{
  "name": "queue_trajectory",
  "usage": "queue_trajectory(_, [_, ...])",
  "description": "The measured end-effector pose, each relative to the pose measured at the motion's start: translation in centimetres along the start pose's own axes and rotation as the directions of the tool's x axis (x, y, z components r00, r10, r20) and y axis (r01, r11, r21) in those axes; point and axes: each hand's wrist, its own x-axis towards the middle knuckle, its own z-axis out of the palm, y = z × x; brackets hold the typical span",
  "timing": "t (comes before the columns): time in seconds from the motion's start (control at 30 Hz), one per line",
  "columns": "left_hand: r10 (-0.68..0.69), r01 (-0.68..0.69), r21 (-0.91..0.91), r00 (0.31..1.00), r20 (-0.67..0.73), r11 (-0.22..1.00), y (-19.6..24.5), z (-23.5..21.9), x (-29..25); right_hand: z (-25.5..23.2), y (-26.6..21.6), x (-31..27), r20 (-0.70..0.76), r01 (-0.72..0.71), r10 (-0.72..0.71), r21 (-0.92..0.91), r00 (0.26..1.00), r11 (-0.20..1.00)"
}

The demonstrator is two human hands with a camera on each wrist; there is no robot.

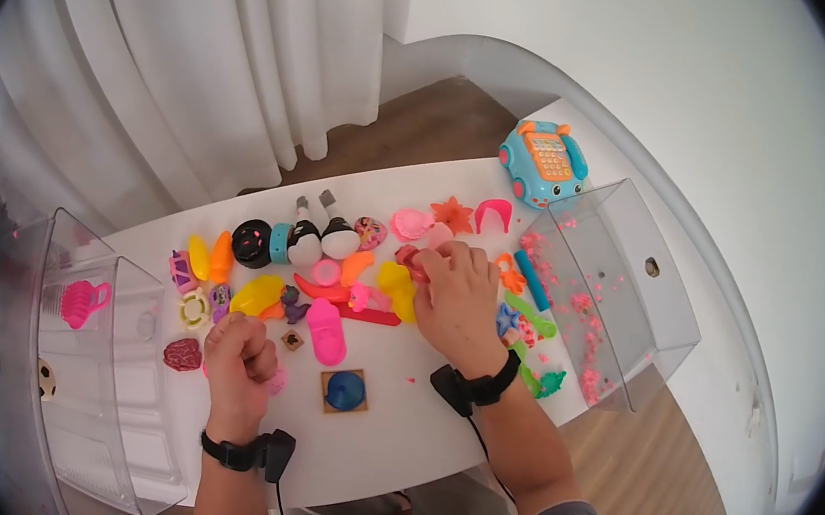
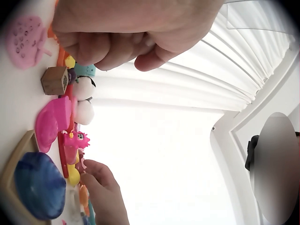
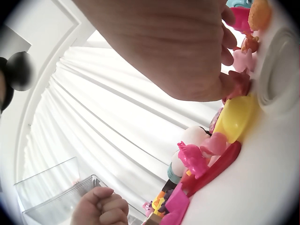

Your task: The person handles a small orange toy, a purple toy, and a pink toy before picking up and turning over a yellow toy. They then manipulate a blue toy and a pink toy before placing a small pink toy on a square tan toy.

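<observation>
My right hand (image 1: pixel 459 298) reaches into the toys at the middle of the table. Its thumb and fingers pinch a small dark red toy (image 3: pixel 240 84), which the hand partly hides. Right beside that lies a yellow toy (image 1: pixel 395 286) with rounded lobes. My left hand (image 1: pixel 240 352) is held over the left side of the table, its fingers curled in with nothing seen in them. Near it are a dark red brain-like piece (image 1: pixel 183 355), a small wooden block (image 2: pixel 55 80) and a pink strawberry-shaped piece (image 2: pixel 26 42).
Clear plastic bins stand left (image 1: pixel 123 378) and right (image 1: pixel 666 284), the right one holding pink bits. A toy phone (image 1: pixel 548 166) sits at the back right. A blue round piece (image 1: pixel 346 389) lies on a wooden square; a pink shoe-like toy (image 1: pixel 326 334) is behind it.
</observation>
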Motion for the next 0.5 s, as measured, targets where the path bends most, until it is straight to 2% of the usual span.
queue_trajectory(0.17, [-0.009, 0.008, -0.037, 1.0, -0.019, 0.999, -0.3, 0.1, -0.3, 0.1, 0.2, 0.3, -0.002, 0.007, -0.007, 0.048, 1.0, 0.999])
queue_trajectory(0.27, [0.0, -0.001, -0.046, 1.0, -0.011, 0.999, -0.3, 0.2, -0.3, -0.4, 0.9, 0.8, -0.121, -0.086, 0.086, 0.009, 0.989, 0.996])
queue_trajectory(0.3, [0.001, -0.002, -0.057, 1.0, -0.017, 0.998, -0.3, 0.1, -0.3, -0.5, 1.2, 0.8, -0.115, -0.076, 0.076, 0.005, 0.99, 0.997])
queue_trajectory(0.37, [0.025, -0.026, -0.039, 1.0, -0.017, 0.999, -0.5, -0.1, -0.2, -0.5, 2.1, 0.7, -0.143, -0.179, 0.171, -0.041, 0.975, 0.983])
queue_trajectory(0.5, [0.046, -0.045, -0.034, 0.999, 0.012, 0.998, -0.8, 0.0, 0.0, 0.3, 3.1, 0.4, -0.163, -0.203, 0.186, -0.1, 0.969, 0.974])
